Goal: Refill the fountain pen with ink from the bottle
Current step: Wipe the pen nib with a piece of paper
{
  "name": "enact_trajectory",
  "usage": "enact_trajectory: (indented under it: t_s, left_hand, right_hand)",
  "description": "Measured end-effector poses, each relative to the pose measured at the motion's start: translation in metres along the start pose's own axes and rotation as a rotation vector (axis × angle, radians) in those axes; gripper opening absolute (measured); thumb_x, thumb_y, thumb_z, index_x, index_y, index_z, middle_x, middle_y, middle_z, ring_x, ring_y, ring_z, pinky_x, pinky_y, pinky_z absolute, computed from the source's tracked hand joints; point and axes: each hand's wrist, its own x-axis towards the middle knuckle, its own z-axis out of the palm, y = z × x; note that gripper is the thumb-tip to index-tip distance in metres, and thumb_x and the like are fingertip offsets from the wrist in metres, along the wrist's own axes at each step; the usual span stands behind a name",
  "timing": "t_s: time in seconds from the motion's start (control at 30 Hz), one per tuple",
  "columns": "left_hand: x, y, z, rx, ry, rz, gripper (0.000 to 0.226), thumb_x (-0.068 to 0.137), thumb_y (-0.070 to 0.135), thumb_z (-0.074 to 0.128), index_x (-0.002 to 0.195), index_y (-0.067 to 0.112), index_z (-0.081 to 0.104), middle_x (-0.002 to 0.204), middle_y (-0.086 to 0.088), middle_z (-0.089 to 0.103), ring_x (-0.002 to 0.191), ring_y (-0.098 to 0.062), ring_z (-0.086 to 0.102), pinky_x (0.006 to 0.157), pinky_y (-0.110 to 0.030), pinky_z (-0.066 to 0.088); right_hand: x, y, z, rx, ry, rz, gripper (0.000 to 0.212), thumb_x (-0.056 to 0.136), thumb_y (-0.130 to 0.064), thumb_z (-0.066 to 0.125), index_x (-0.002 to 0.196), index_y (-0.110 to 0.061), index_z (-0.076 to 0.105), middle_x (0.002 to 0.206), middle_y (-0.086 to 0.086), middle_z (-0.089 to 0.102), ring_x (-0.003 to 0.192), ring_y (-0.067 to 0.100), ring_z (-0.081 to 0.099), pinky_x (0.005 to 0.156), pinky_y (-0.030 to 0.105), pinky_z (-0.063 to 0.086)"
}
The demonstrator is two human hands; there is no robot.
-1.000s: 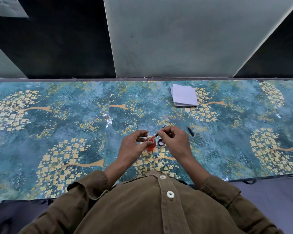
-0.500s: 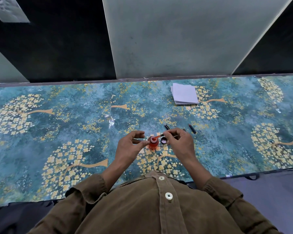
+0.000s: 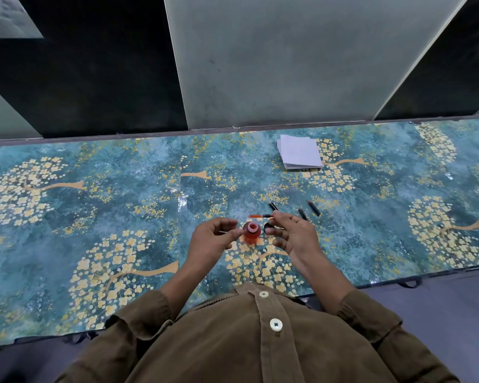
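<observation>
A small round ink bottle [image 3: 251,233] of orange-red ink stands uncapped on the patterned table [image 3: 122,194]. My left hand [image 3: 212,240] touches its left side with thumb and fingertips. My right hand [image 3: 295,237] pinches a thin pen part [image 3: 260,216] holding red ink, level just beyond the bottle's mouth. The black bottle cap [image 3: 266,227] lies right of the bottle, partly hidden by my right thumb.
Three dark pen parts lie beyond my right hand: one [image 3: 273,206], a second [image 3: 303,213] and a red-tipped one [image 3: 314,208]. A folded stack of white paper [image 3: 299,152] sits at the back right. A wall runs along the table's far edge.
My right hand has lifted the pen part off the bottle's mouth and turned it level, a little farther away. My left hand stays at the bottle.
</observation>
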Motion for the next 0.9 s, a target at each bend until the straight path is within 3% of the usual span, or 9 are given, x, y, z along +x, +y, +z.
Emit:
enact_trajectory:
  t_s: [0.13,0.27,0.37,0.47,0.57,0.73,0.9]
  left_hand:
    - [-0.007,0.009,0.005,-0.131,-0.096,-0.045,0.013,0.083,0.012,0.079,0.095,0.014,0.076,0.080,-0.003,0.078,0.079,-0.020,0.075,0.071,-0.034,0.060]
    - [-0.013,0.018,0.010,-0.205,-0.111,-0.027,0.010,0.083,0.013,0.078,0.093,0.015,0.076,0.076,0.001,0.077,0.073,-0.013,0.073,0.068,-0.031,0.058]
    - [-0.017,0.020,0.010,-0.246,-0.094,-0.011,0.011,0.085,0.010,0.076,0.096,0.012,0.076,0.074,0.003,0.076,0.068,-0.009,0.071,0.065,-0.027,0.057]
    - [-0.020,0.018,0.011,-0.278,-0.070,0.000,0.010,0.086,0.006,0.074,0.094,0.012,0.076,0.071,0.003,0.075,0.065,-0.009,0.070,0.063,-0.025,0.056]
    - [-0.023,0.015,0.013,-0.279,-0.052,-0.013,0.009,0.086,0.007,0.075,0.088,0.015,0.077,0.069,0.003,0.075,0.064,-0.010,0.068,0.063,-0.028,0.055]
    - [-0.021,0.007,0.022,-0.215,-0.037,-0.012,0.007,0.084,0.011,0.078,0.081,0.018,0.078,0.070,-0.001,0.074,0.064,-0.012,0.067,0.064,-0.031,0.055]
    - [-0.017,0.012,0.042,-0.175,-0.087,0.011,0.008,0.083,0.012,0.080,0.087,0.006,0.077,0.070,-0.007,0.071,0.064,-0.013,0.063,0.062,-0.025,0.053]
  right_hand:
    - [-0.006,0.002,0.007,0.157,-0.095,0.149,0.010,0.093,-0.018,0.067,0.088,-0.009,0.068,0.075,0.003,0.074,0.056,0.010,0.068,0.040,0.019,0.045]
    - [-0.011,0.008,0.011,0.183,-0.172,0.250,0.029,0.095,-0.018,0.064,0.070,-0.014,0.079,0.076,0.003,0.076,0.055,0.007,0.069,0.040,0.016,0.043]
    - [-0.015,0.013,0.013,0.189,-0.211,0.283,0.015,0.089,-0.020,0.067,0.083,-0.014,0.079,0.079,0.001,0.076,0.056,0.007,0.068,0.041,0.016,0.043]
    - [-0.016,0.021,0.013,0.183,-0.240,0.308,0.021,0.084,-0.022,0.070,0.102,-0.012,0.073,0.081,0.001,0.076,0.059,0.007,0.068,0.043,0.016,0.044]
    - [-0.018,0.028,0.009,0.120,-0.248,0.309,0.012,0.092,-0.019,0.065,0.100,-0.012,0.070,0.084,0.002,0.074,0.061,0.010,0.068,0.045,0.018,0.044]
    - [-0.020,0.028,-0.001,-0.200,-0.239,0.097,0.009,0.096,-0.011,0.062,0.097,-0.006,0.069,0.093,0.013,0.074,0.071,0.020,0.072,0.046,0.024,0.050]
    - [-0.024,0.022,-0.022,-0.386,-0.221,-0.128,0.015,0.093,-0.006,0.066,0.104,-0.012,0.075,0.096,0.014,0.077,0.083,0.025,0.074,0.055,0.030,0.056]
